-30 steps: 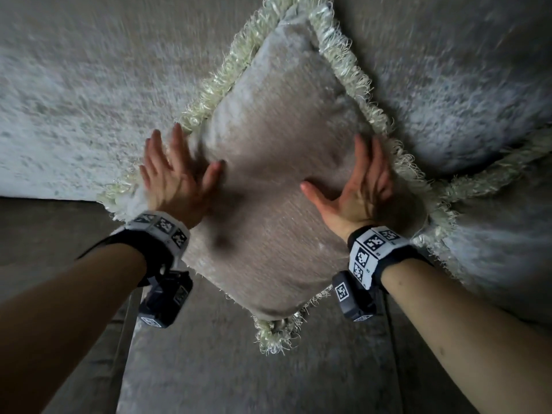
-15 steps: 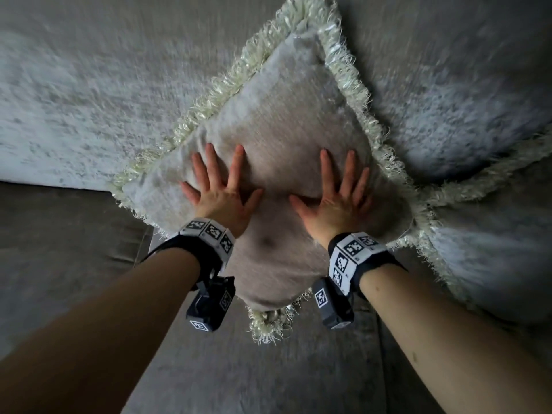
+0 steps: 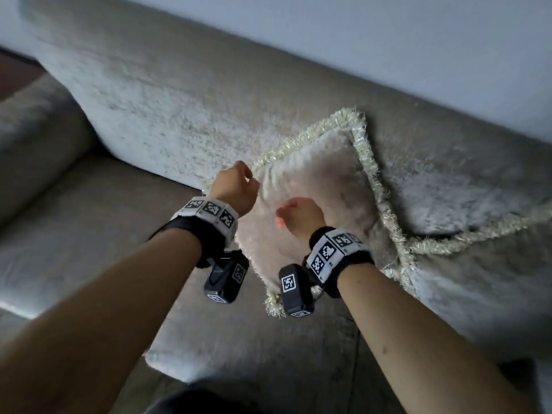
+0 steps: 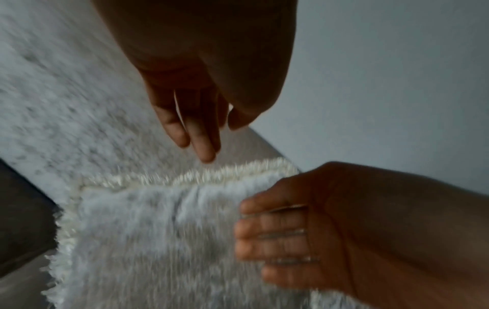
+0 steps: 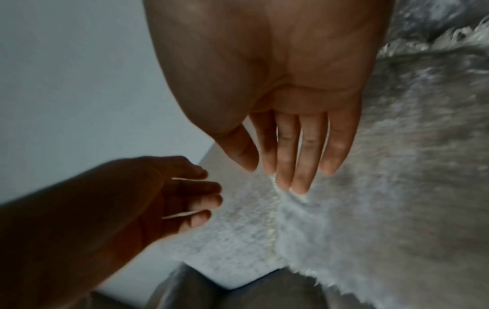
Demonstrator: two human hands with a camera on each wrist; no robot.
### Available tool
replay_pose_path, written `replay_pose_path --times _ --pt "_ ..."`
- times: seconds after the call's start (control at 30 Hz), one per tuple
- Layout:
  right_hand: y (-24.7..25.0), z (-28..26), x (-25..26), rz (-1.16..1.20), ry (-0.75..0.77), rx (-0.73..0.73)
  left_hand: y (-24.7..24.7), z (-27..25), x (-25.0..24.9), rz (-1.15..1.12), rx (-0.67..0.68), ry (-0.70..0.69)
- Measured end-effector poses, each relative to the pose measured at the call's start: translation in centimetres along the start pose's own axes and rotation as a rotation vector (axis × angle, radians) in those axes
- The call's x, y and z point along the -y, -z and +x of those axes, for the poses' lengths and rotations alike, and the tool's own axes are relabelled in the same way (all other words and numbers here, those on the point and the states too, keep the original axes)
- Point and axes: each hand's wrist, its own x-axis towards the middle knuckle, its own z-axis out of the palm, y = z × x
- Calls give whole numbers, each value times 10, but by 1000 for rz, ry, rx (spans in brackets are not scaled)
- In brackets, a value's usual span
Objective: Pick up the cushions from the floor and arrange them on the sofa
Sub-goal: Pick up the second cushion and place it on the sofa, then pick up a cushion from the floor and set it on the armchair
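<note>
Head view: our cushion (image 3: 313, 204) leans on the sofa (image 3: 149, 94) back so it stays up. Our left hand (image 3: 236, 189) and right hand (image 3: 300, 215) hang loose and hold nothing.
Left wrist view: fingers (image 4: 201, 133) hang straight above the fringe.
Right wrist view: fingers (image 5: 299, 158) reach the fringe.
Change: before, both palms pressed the cushion; now they are off.

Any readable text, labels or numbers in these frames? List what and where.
No readable words, brands or numbers in any view.
Left wristband: black-and-white square marker codes only, no letters.
Right wristband: same kind of codes, no letters.
Cushion and sofa: no tags or print visible.
</note>
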Motion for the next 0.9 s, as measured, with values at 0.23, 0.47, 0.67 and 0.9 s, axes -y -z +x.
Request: replay_pose_path --times 0.23,0.47,0.67,0.9 --pt "-36 -65 116 57 93 84 134 -56 31 -88 42 94" --pt "-137 -109 293 27 328 137 299 -85 115 -113 -111 161" --pt "-267 -162 427 -1 551 298 450 -127 223 23 -300 230" --pt "-413 -222 532 -68 734 555 566 -201 352 -2 -552 467"
